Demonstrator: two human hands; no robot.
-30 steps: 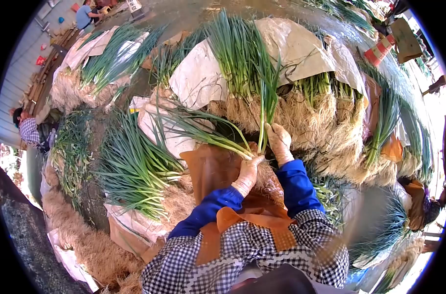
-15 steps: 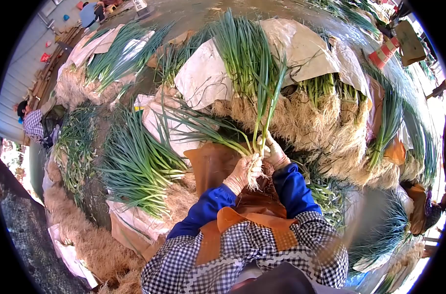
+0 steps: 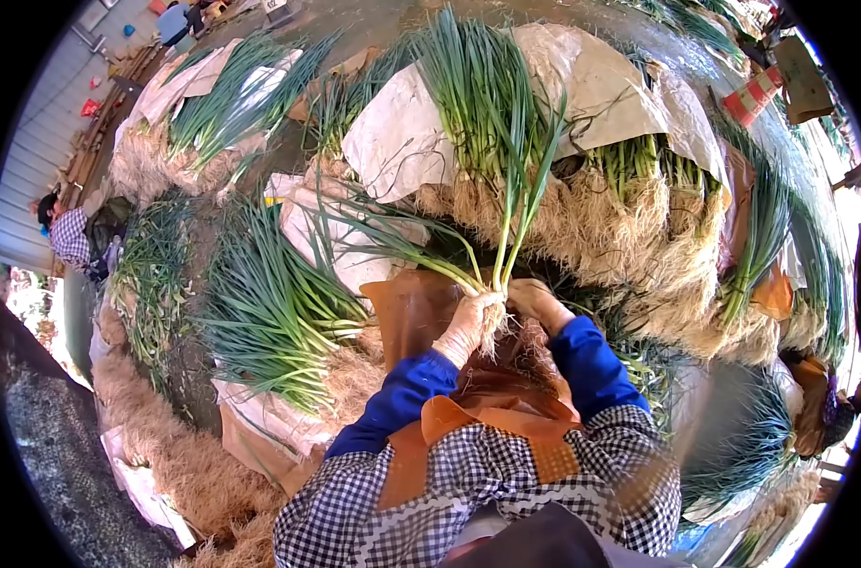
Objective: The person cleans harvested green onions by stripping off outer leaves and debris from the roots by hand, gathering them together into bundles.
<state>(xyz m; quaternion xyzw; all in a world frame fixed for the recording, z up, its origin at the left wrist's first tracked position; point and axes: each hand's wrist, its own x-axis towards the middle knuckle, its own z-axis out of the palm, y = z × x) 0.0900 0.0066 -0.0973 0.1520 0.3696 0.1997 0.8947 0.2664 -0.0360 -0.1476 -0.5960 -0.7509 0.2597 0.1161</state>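
My left hand [image 3: 468, 325] is closed around the lower ends of a few green onions [image 3: 506, 241], just above their pale, stringy roots. Two of these stalks stand upright, while others lean off to the left. Close against the right side of the stalk bases is my right hand [image 3: 538, 303], its fingers curled downward; what they pinch is hidden. Behind both hands hangs a brown apron [image 3: 412, 308]. A heap of green onions [image 3: 284, 312] lies left of my arms, roots toward me.
Ahead, a large root-out pile of green onions [image 3: 601, 232] is partly covered by beige sheeting [image 3: 582, 90]. More bundles [image 3: 227, 104] lie at the far left. A person in a checked sleeve [image 3: 69, 237] sits at the left edge. Root masses [image 3: 166, 445] line the lower left.
My right hand has come down from the stalks to beside their bases and slightly right, its fingers now pointing downward. The left hand keeps its grip on the green onions.
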